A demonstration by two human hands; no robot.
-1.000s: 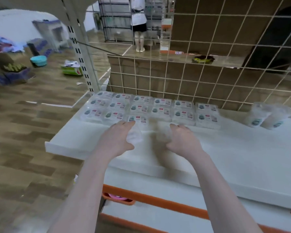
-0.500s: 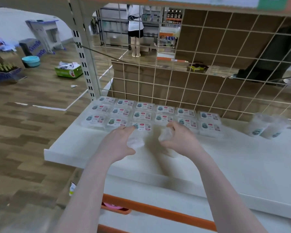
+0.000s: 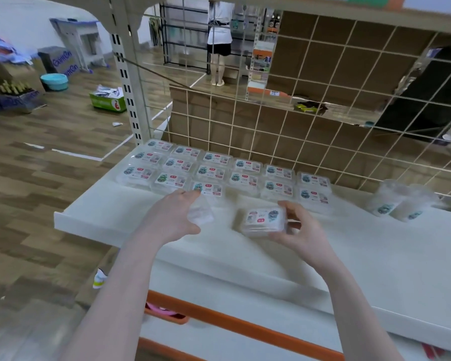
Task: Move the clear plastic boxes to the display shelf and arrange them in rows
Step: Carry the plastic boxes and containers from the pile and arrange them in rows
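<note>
- The white display shelf [image 3: 375, 256] runs across your view from 9 o'clock to 3 o'clock, with a wire grid panel [image 3: 297, 113] standing along its back edge at 12 o'clock.
- The arranged rows of clear plastic boxes [image 3: 227, 173] sit on the shelf at 12 o'clock of your hands, labels up, packed side by side against the grid; the front row stops partway along.
- Your left hand [image 3: 172, 220] is at 10 o'clock of centre, fingers curled round a second clear box [image 3: 201, 213]; that box is blurred, touching or just short of the front row, I cannot tell which.
- Your right hand [image 3: 300, 230] is at 2 o'clock of centre, thumb and fingers pinching a labelled clear box [image 3: 263, 220] by its ends, just in front of the rows and apart from them.
- Two clear plastic cups [image 3: 399, 201] lie tipped on the shelf at 3 o'clock, well apart from the boxes.
</note>
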